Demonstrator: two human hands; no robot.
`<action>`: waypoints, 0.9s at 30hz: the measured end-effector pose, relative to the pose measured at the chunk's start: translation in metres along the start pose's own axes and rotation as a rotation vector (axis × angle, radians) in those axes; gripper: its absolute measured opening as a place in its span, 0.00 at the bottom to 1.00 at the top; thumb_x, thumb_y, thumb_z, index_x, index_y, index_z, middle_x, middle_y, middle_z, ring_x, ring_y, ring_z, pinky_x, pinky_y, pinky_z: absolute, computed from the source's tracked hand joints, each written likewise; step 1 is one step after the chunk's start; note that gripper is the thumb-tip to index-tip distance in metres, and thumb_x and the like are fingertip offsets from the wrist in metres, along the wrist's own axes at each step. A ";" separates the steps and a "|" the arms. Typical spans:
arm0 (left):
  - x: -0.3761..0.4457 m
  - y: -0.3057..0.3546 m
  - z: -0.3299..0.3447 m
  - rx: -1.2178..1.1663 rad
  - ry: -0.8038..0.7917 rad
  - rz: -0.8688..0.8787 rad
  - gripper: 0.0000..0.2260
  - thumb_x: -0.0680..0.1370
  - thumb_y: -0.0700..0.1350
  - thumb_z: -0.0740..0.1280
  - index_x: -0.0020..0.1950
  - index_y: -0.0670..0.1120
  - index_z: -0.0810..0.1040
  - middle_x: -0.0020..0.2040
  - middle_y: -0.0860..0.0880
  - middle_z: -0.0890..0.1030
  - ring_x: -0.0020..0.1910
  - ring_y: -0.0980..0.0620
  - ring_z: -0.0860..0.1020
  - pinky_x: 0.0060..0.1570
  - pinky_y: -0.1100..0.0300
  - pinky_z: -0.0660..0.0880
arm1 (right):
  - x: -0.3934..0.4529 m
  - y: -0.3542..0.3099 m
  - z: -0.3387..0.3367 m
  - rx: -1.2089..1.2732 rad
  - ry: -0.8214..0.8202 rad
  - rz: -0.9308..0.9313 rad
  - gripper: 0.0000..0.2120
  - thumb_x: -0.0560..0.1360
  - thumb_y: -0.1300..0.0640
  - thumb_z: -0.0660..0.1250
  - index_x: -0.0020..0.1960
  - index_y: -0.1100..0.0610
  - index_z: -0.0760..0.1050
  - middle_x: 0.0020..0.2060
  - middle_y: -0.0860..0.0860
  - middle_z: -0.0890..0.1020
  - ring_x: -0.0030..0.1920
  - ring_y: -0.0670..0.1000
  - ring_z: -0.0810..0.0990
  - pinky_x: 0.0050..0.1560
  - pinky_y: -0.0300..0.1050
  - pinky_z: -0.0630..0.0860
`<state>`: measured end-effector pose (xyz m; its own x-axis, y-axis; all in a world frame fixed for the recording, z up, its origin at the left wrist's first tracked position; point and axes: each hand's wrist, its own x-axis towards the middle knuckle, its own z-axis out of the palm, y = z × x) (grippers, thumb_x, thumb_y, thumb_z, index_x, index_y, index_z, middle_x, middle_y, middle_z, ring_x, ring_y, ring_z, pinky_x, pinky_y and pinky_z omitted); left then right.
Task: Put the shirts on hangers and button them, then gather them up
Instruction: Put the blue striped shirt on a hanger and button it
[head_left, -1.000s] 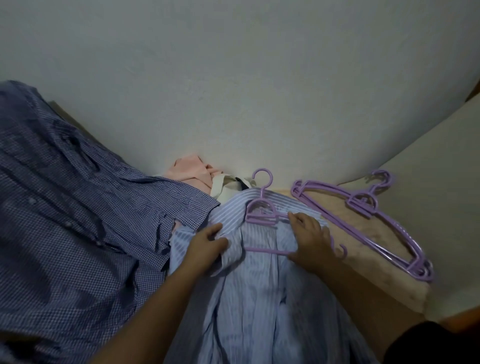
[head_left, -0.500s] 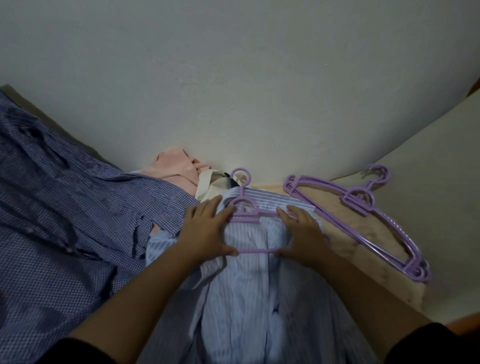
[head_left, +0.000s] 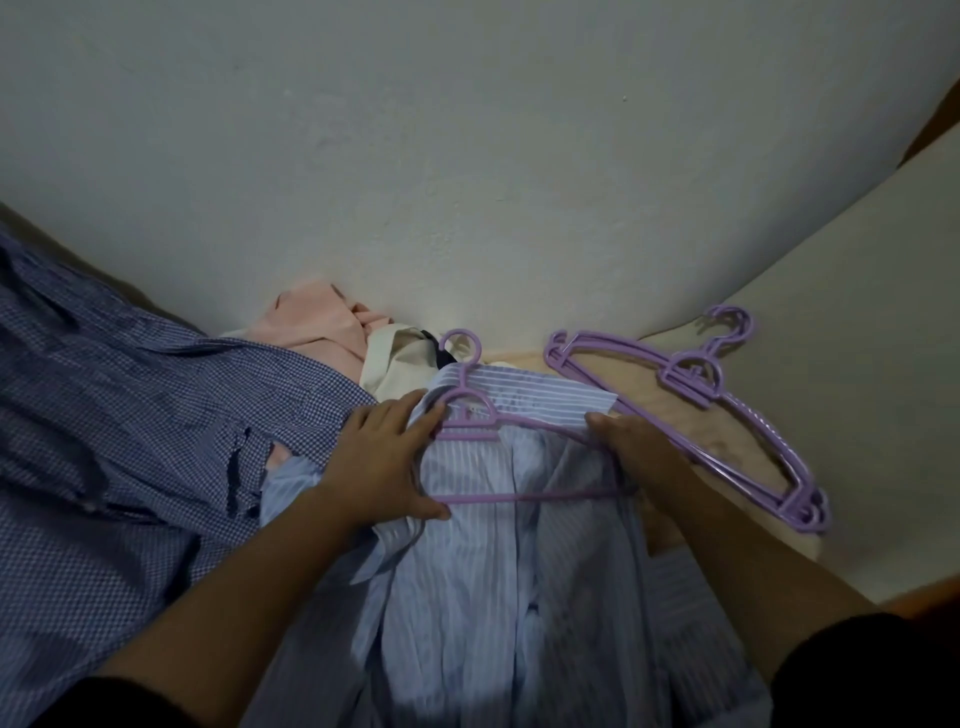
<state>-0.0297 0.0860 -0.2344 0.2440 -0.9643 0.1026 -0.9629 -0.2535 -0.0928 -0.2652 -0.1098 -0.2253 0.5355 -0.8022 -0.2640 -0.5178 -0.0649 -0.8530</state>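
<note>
Hands are both on the light blue striped shirt (head_left: 467, 571), which lies open on the bed (head_left: 857, 415), with its collar toward the wall (head_left: 467, 156). A purple hanger (head_left: 470, 415) lies inside the shirt, its hook sticking out above the collar.

One second ago the left hand (head_left: 384, 462) was holding the left front edge of the shirt, away from the hanger. Half a second ago it had already moved onto the hanger, and now it lies flat there, fingers straight and spread over the left shoulder of the hanger, thumb beside the lower bar. It presses and does not grip. The right hand (head_left: 634, 452) has slid outward to the right end of the hanger, and its fingers curl over the shirt fabric there; I cannot tell if they hold the hanger also.

I judge that the hanger is now placed and the person is fitting the shirt shoulders over it. The front is open, so the buttoning is not yet begun.

At the left side of the bed lies a dark blue checked shirt (head_left: 130, 441). Between it and the wall are a pink garment (head_left: 311, 322) and a cream garment (head_left: 389, 364). Spare purple hangers (head_left: 691, 384) lie stacked near the right edge, close to the right hand.
</note>
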 end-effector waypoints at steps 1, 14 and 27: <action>0.000 0.000 0.000 0.001 -0.015 0.003 0.53 0.58 0.79 0.58 0.75 0.49 0.64 0.70 0.40 0.70 0.63 0.39 0.74 0.59 0.41 0.71 | -0.001 -0.002 -0.002 0.008 -0.015 0.016 0.16 0.80 0.50 0.60 0.59 0.61 0.75 0.57 0.60 0.79 0.57 0.59 0.77 0.58 0.48 0.72; -0.001 -0.012 -0.052 0.125 -0.170 0.026 0.53 0.62 0.74 0.68 0.79 0.55 0.48 0.78 0.47 0.54 0.71 0.44 0.60 0.67 0.50 0.61 | -0.020 -0.029 -0.030 0.015 0.122 -0.155 0.16 0.77 0.63 0.63 0.65 0.64 0.73 0.64 0.57 0.69 0.64 0.52 0.70 0.52 0.27 0.61; -0.004 -0.003 -0.084 0.199 -0.229 -0.112 0.49 0.65 0.69 0.69 0.77 0.54 0.50 0.77 0.50 0.56 0.69 0.44 0.62 0.65 0.47 0.64 | -0.046 -0.071 0.014 -0.109 -0.023 -0.403 0.20 0.76 0.71 0.61 0.67 0.63 0.71 0.63 0.53 0.68 0.63 0.46 0.67 0.61 0.23 0.56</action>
<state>-0.0377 0.0969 -0.1514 0.3888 -0.9158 -0.1002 -0.8926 -0.3475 -0.2873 -0.2438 -0.0599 -0.1594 0.7240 -0.6863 0.0700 -0.3304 -0.4340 -0.8381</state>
